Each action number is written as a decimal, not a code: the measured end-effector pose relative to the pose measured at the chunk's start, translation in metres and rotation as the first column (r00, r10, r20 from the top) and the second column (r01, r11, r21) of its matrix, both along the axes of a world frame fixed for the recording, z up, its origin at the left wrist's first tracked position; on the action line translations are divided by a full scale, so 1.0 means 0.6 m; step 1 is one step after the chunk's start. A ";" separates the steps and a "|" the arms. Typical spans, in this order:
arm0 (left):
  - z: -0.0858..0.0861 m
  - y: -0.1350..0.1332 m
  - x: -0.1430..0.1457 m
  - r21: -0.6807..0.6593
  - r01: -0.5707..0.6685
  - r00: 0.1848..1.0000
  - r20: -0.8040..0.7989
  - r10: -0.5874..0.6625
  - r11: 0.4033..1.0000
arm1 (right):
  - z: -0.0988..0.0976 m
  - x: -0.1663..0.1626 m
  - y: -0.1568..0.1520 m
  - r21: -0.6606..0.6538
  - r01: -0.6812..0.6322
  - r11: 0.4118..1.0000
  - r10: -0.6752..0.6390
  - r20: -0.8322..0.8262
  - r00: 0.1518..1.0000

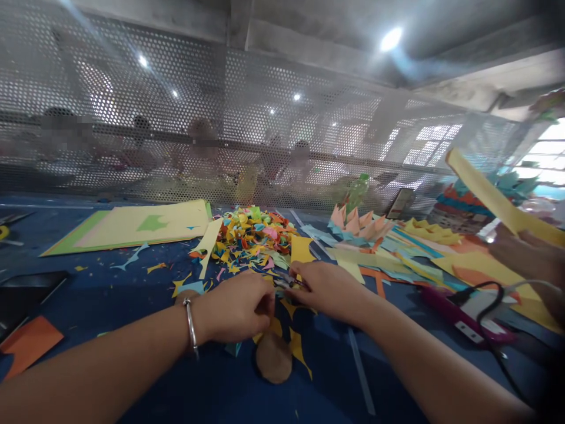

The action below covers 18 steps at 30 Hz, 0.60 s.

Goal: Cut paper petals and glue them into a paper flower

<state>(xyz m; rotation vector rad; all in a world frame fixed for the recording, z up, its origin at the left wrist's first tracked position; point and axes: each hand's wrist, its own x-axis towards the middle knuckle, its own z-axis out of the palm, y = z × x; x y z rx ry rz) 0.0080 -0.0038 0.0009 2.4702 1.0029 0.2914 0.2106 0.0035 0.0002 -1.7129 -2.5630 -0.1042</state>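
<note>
My left hand, a silver bangle on its wrist, is curled over the table; whatever its fingers hold is hidden. Just to the right, my right hand is closed around what look like small scissors, their metal part pointing left. A round brown disc lies just below my left fingers. Yellow paper offcuts lie around the disc. Beyond both hands rises a heap of colourful paper scraps, with a pale yellow cut strip at its left side.
Stacked paper sheets lie back left, above a black phone-like object. Pointed paper pieces stand back right. Nearer lies a purple power strip with cables. Another person's hand holds yellow paper. Perforated metal panels close off the back.
</note>
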 end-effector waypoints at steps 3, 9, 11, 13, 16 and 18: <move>-0.006 0.013 0.000 -0.086 -0.039 0.990 0.134 0.050 0.996 | 0.000 0.002 0.000 -0.007 0.007 1.000 -0.007 -0.004 1.000; -0.010 0.034 0.000 -0.402 -0.183 0.786 0.488 0.379 0.897 | 0.016 -0.005 -0.015 0.071 0.024 0.997 -0.026 0.028 0.999; -0.008 0.034 0.004 -0.571 -0.149 0.648 0.560 0.516 0.807 | 0.025 -0.010 -0.022 0.134 0.010 0.991 -0.007 -0.021 1.000; -0.005 0.031 0.009 -0.695 -0.097 0.516 0.577 0.633 0.713 | 0.031 -0.014 -0.028 0.208 -0.035 0.978 0.054 -0.090 0.994; -0.001 0.025 0.016 -0.767 -0.056 0.423 0.562 0.711 0.640 | 0.030 -0.019 -0.033 0.291 -0.158 0.944 0.204 -0.138 0.969; 0.001 0.022 0.019 -0.778 -0.026 0.413 0.564 0.715 0.628 | 0.026 -0.021 -0.034 0.307 -0.246 0.919 0.298 -0.137 0.945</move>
